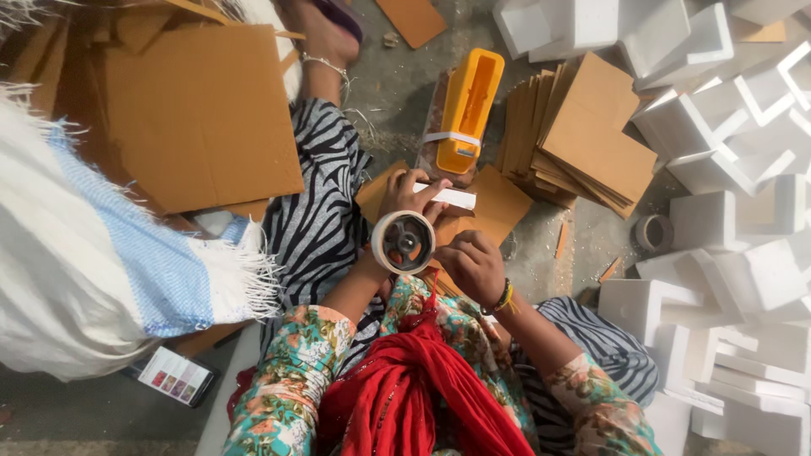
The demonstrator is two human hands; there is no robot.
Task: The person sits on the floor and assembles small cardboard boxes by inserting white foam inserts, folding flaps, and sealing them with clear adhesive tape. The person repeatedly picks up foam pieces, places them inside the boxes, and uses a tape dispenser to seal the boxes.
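Where foam blocks (743, 169) crowd, hands (439, 228) on tape roll (404, 242).

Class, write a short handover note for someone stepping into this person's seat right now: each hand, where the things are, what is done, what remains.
Left hand: holds a small white strip against a cardboard piece on the lap.
Right hand: closed beside the tape roll, on the same piece.
Nearby: orange plastic holder ahead, cardboard stack to the right, white foam blocks far right, large cardboard sheet to the left.
Done: strip placed on the cardboard.
Left: whether it is taped down cannot be seen.
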